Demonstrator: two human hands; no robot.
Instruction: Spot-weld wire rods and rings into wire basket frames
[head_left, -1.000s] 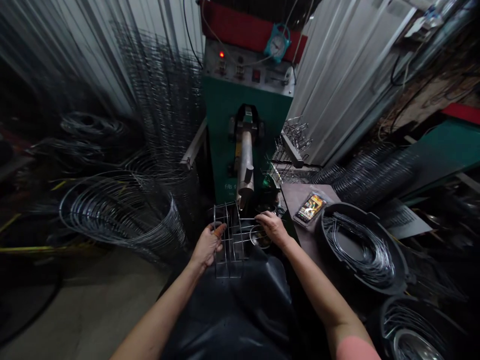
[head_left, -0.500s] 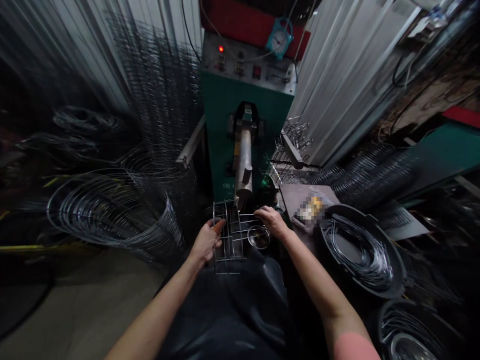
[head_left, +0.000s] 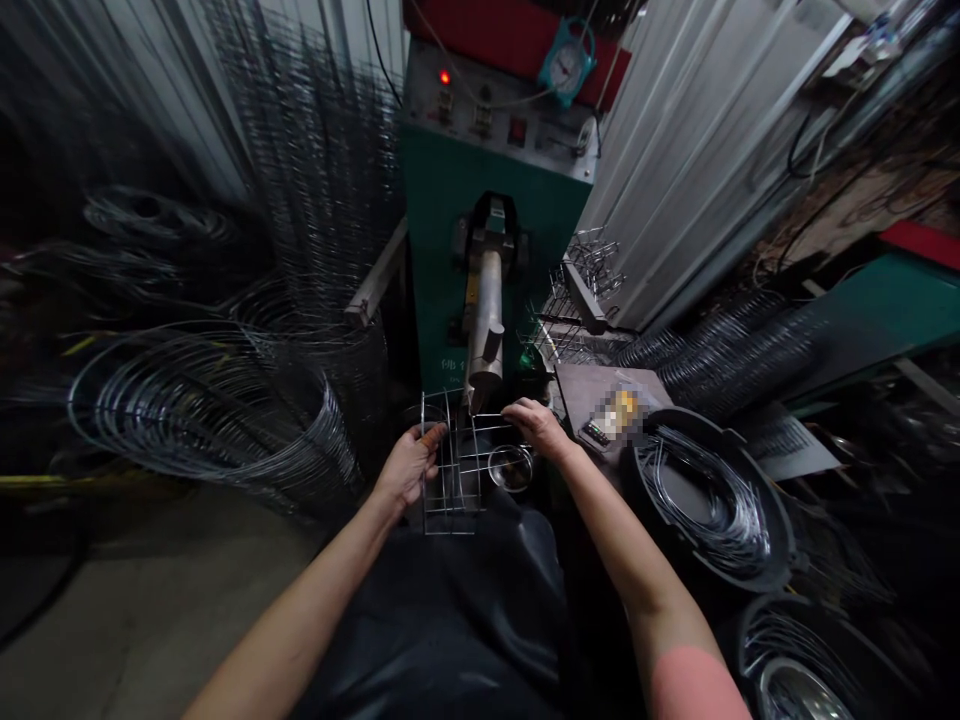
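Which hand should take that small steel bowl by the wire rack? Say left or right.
Right, probably: the right hand holds the wire rack's rods just above the steel bowl, while the left hand grips the rack's far side.

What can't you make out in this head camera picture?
Head view:
Phone screen: covered by a pixelated blur.
Lettering on the green machine: too small to read.
Black tub: cut off by the bottom edge.
Wire frame: partly hidden by the left hand.

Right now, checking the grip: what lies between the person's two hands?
The head view shows a welded wire frame between the left hand and right hand, and a metal dish beside it.
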